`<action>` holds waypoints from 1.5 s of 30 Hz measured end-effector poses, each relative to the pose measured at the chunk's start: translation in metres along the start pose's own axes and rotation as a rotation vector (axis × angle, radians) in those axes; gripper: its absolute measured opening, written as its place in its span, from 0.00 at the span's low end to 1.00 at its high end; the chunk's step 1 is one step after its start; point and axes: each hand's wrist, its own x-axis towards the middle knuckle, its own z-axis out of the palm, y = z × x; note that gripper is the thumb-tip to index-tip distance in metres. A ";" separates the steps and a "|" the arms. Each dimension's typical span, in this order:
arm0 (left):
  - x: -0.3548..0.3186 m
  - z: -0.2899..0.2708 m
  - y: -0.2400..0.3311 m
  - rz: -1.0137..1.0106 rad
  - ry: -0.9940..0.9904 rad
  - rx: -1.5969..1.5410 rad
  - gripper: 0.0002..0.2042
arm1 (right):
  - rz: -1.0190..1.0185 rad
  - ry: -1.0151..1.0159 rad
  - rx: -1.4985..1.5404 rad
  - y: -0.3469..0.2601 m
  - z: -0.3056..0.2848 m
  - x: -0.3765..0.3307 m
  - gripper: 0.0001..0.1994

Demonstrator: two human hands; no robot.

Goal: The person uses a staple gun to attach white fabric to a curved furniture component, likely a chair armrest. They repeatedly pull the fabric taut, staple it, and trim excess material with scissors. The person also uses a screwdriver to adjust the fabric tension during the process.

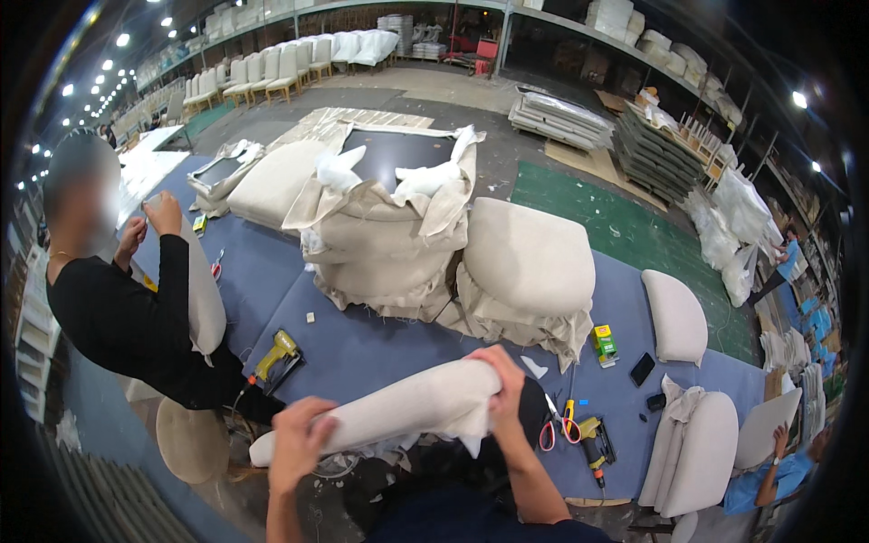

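A beige fabric-covered seat cushion [398,407] is tipped on its edge in front of me, at the near side of the blue-covered table [380,342]. My left hand [303,439] grips its left part with bent fingers. At the right end, my right hand [503,385] clasps the cushion where loose fabric hangs down in a point. Its underside faces me and is mostly hidden. To the right of my right hand lie scissors [549,433] with red-rimmed handles and a yellow-and-black staple gun [595,443]. A small white scrap [534,366] rests just beyond that hand.
Beyond the cushion stand stacks of upholstered seats [528,258]. A second staple gun [274,357] lies left. On the right are a yellow-green box [605,345], a phone [643,368] and more cushions [706,452]. A co-worker [118,299] in black handles a cushion at left.
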 end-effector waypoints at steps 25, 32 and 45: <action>0.210 0.164 0.150 0.367 -1.181 -0.591 0.08 | 0.532 0.356 0.265 -0.038 -0.048 -0.007 0.10; 0.232 0.181 0.158 0.363 -1.164 -0.626 0.09 | 0.656 0.188 0.281 -0.024 -0.060 0.023 0.17; 0.293 0.205 0.134 0.302 -1.145 -0.663 0.09 | 0.281 0.187 -0.240 0.039 -0.049 0.069 0.18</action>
